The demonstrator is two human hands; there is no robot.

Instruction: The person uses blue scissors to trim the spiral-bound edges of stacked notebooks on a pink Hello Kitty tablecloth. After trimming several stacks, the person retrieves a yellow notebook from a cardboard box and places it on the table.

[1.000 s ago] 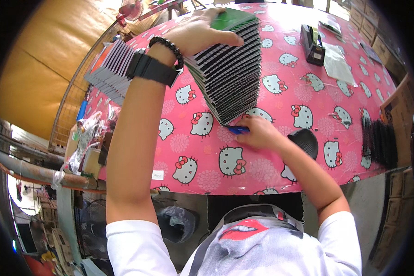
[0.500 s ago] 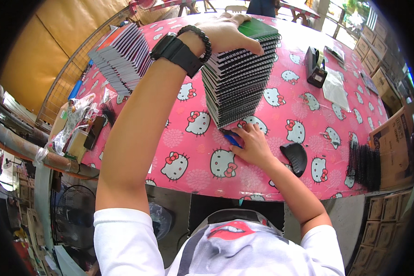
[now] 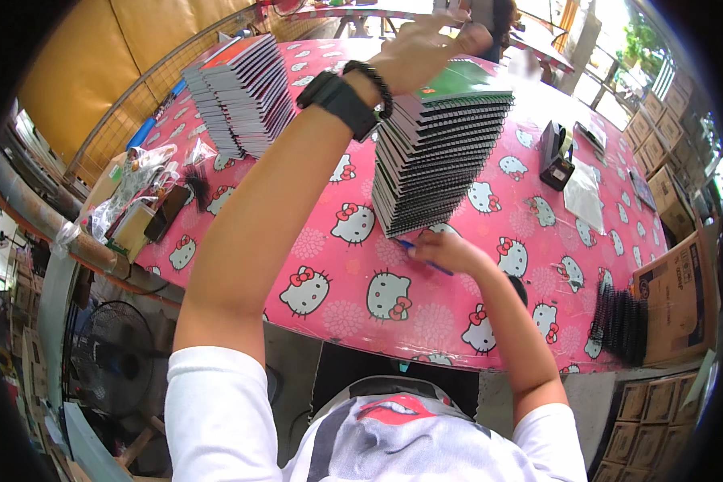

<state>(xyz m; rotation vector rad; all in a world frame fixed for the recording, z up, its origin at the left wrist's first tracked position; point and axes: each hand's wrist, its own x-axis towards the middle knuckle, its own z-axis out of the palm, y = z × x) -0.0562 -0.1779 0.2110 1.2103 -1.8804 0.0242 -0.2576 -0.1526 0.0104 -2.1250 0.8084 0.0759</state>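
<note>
A tall stack of spiral-bound notebooks (image 3: 450, 153) with black coils and a green top cover stands before me, leaning slightly. My left hand (image 3: 426, 52), with a black watch and beaded bracelet at the wrist, is above the stack's far left top. Its fingers look apart and hold nothing, though their tips blur. Down at the stack's near bottom corner, my right hand (image 3: 450, 251) is closed around a slim blue tool (image 3: 439, 267). One end of the tool points at the lowest notebooks; its exact kind is hidden by my fingers.
Another notebook stack (image 3: 241, 100) with an orange-red cover stands at the left. A tape dispenser (image 3: 556, 157) and a clear plastic sheet (image 3: 584, 197) lie to the right. Black spiral coils (image 3: 621, 325) are beside a cardboard box (image 3: 675, 301). My right forearm partly covers a black object (image 3: 520, 289).
My left hand has risen off the stack's green top cover. My right hand remains at the bottom corner with the blue tool, now turned more sideways. The whole view has shifted slightly.
</note>
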